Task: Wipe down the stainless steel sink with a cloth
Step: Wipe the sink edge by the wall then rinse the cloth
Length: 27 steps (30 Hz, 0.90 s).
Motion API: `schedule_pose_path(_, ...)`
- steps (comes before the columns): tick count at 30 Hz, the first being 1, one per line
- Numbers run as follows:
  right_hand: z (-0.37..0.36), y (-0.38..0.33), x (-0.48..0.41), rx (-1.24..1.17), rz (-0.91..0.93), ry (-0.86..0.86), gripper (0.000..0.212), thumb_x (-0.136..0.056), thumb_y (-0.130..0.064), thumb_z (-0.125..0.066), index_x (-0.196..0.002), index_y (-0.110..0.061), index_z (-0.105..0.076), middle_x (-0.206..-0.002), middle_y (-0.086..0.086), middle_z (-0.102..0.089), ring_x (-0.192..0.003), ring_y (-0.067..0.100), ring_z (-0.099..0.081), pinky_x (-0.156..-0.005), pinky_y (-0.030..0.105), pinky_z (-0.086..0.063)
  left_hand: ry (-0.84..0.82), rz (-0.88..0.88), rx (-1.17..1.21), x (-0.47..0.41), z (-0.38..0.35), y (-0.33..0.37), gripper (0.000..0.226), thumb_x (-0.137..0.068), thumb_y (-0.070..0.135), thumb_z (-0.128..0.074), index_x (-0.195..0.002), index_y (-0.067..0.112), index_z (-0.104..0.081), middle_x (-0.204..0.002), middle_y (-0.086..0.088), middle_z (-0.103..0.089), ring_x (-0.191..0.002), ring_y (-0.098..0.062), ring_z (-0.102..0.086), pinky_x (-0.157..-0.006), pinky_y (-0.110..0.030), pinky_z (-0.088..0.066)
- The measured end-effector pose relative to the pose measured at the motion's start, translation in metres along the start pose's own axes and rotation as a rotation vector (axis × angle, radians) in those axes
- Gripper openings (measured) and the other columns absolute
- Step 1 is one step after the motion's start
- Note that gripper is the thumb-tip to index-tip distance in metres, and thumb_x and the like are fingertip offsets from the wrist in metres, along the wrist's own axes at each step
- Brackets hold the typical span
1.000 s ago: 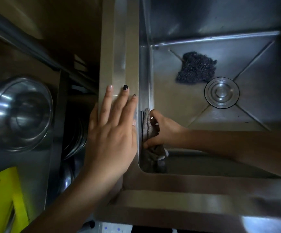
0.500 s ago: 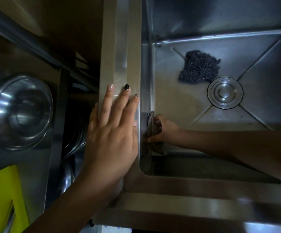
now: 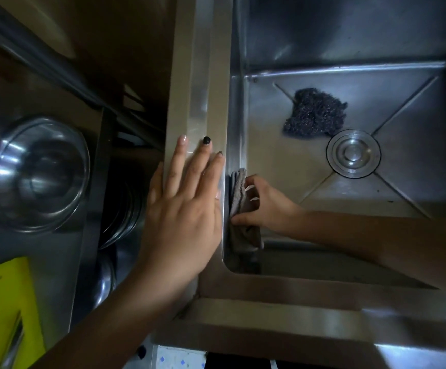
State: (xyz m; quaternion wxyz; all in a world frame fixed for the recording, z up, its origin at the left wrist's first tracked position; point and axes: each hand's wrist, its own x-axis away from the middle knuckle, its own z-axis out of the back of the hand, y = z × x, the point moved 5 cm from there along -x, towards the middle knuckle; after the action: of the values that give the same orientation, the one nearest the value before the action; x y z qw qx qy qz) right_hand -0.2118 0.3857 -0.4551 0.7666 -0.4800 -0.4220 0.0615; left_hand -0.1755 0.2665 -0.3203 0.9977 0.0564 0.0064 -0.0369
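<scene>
Left hand (image 3: pixel 181 209) is flat on the rim of the sink (image 3: pixel 200 75), palm down, fingers straight and lightly spread, holding nothing. One nail is painted dark, and the one beside it is pale. Just past its little-finger edge, over the lip and down inside the basin, the right hand (image 3: pixel 264 206) reaches in from the right with the forearm stretched across the near part of the basin. That hand has the cloth (image 3: pixel 239 193). It's a greyish, bunched rag, with bent fingers over the top of it and the thumb stretched along underneath, and it is pressed hard up against the basin's side wall. The two hands are very close, with only the rim's edge between them. A loose tail of the cloth hangs below the right thumb, down toward the near corner of the basin. Beyond the right hand's knuckles, further out on the basin floor, sits the round drain (image 3: pixel 353 153). A dark scouring pad (image 3: pixel 315 113) lies just past that, its edge touching or nearly touching the drain ring, though I can't quite tell which. Both are well apart from the cloth. On the other side, out beyond the left hand's thumb, there's a shiny steel bowl (image 3: pixel 40 174) on the counter, well clear of the hand. Between the bowl and the left hand, lower down in shadow, are some stacked bowls (image 3: pixel 126 209), dim and hard to make out. Back near the left forearm, off to its outer side, a yellow board (image 3: pixel 6 302) shows at the edge of view.
</scene>
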Motion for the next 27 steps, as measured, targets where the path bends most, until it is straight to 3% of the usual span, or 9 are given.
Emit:
schedule_pose_path(3,-0.003,0.023,-0.025,0.058,-0.044,0.0,0.07,-0.065,-0.03,-0.083,-0.114,-0.025,-0.033,-0.101,-0.005,-0.049,-0.083,0.007,-0.054,-0.066,0.019,-0.046,0.002,0.002,0.004,0.0,-0.002,-0.001,0.049,-0.087,0.019,-0.039,-0.135,0.011,-0.044,-0.146,-0.006,-0.039,-0.139,-0.032,-0.023,-0.104,-0.055,-0.033)
schedule_pose_path(6,-0.007,0.043,-0.043,0.145,-0.08,0.015,0.082,-0.065,-0.028,-0.084,-0.127,-0.015,-0.033,-0.105,-0.003,-0.044,-0.095,0.016,-0.05,-0.073,0.026,-0.042,0.002,0.004,0.008,0.001,-0.003,-0.001,0.048,-0.088,0.02,-0.037,-0.135,0.011,-0.044,-0.146,-0.007,-0.039,-0.14,-0.031,-0.022,-0.104,-0.055,-0.032)
schedule_pose_path(9,-0.009,0.052,-0.05,0.165,-0.087,0.034,0.086,-0.063,-0.028,-0.085,-0.13,-0.012,-0.033,-0.105,-0.003,-0.043,-0.094,0.017,-0.048,-0.073,0.025,-0.039,0.002,0.011,0.01,0.001,-0.002,-0.001,0.048,-0.088,0.02,-0.036,-0.135,0.012,-0.044,-0.146,-0.006,-0.038,-0.14,-0.03,-0.021,-0.106,-0.054,-0.031)
schedule_pose_path(15,-0.011,0.041,-0.041,0.094,-0.069,0.001,0.08,-0.064,-0.023,-0.084,-0.129,-0.013,-0.038,-0.116,0.005,-0.055,-0.102,0.019,-0.055,-0.078,0.028,-0.045,-0.017,0.022,0.02,0.001,-0.003,-0.001,0.049,-0.089,0.023,-0.032,-0.135,0.012,-0.044,-0.147,-0.005,-0.037,-0.14,-0.03,-0.02,-0.106,-0.052,-0.03)
schedule_pose_path(20,-0.001,0.017,-0.011,0.038,-0.079,-0.011,0.066,-0.065,-0.032,-0.083,-0.119,-0.019,-0.048,-0.103,-0.003,-0.055,-0.098,0.018,-0.057,-0.087,0.03,-0.049,-0.014,0.026,0.058,0.0,-0.002,-0.001,0.048,-0.089,0.023,-0.031,-0.132,0.01,-0.048,-0.144,-0.007,-0.042,-0.139,-0.03,-0.026,-0.105,-0.052,-0.033)
schedule_pose_path(24,0.019,-0.006,0.019,-0.064,-0.012,0.112,0.051,-0.067,-0.023,-0.082,-0.106,-0.023,-0.049,-0.086,-0.011,-0.054,-0.08,0.009,-0.056,-0.064,0.014,-0.045,-0.028,0.039,0.113,0.001,-0.001,-0.003,0.046,-0.089,0.021,-0.037,-0.131,0.01,-0.049,-0.142,-0.006,-0.044,-0.139,-0.027,-0.025,-0.109,-0.048,-0.029)
schedule_pose_path(27,0.043,-0.019,0.042,-0.231,0.037,0.274,0.048,-0.068,-0.013,-0.081,-0.102,-0.021,-0.049,-0.084,-0.007,-0.055,-0.073,0.006,-0.053,-0.051,0.008,-0.042,-0.067,0.106,0.15,-0.002,0.0,-0.005,0.046,-0.089,0.02,-0.042,-0.134,0.016,-0.046,-0.146,0.001,-0.038,-0.142,-0.019,-0.016,-0.113,-0.048,-0.017)
